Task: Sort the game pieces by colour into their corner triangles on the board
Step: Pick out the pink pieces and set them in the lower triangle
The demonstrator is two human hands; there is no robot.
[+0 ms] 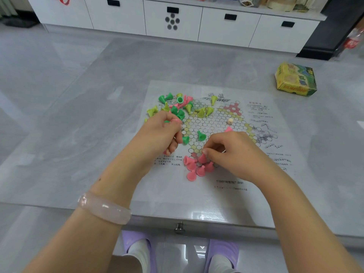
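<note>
A printed paper game board [262,174] with a hexagon star lies on the grey table. A mixed heap of green, yellow-green and pink cone pieces [173,107] sits at the board's far left. Several pink pieces [194,167] cluster at the near corner triangle. My right hand [234,154] pinches a pink piece [202,157] at that cluster. My left hand [163,133] is curled around several pieces at the heap's near edge; a pink one [175,120] and a green one [185,139] poke out. One green piece [201,135] stands mid-board, and a pink one [228,129] shows above my right hand.
A small cream die [230,121] lies on the board's right part. A yellow-green game box [295,79] sits at the table's far right. White cabinets [177,18] line the back. The table's front edge with a drawer knob [179,227] is near my body.
</note>
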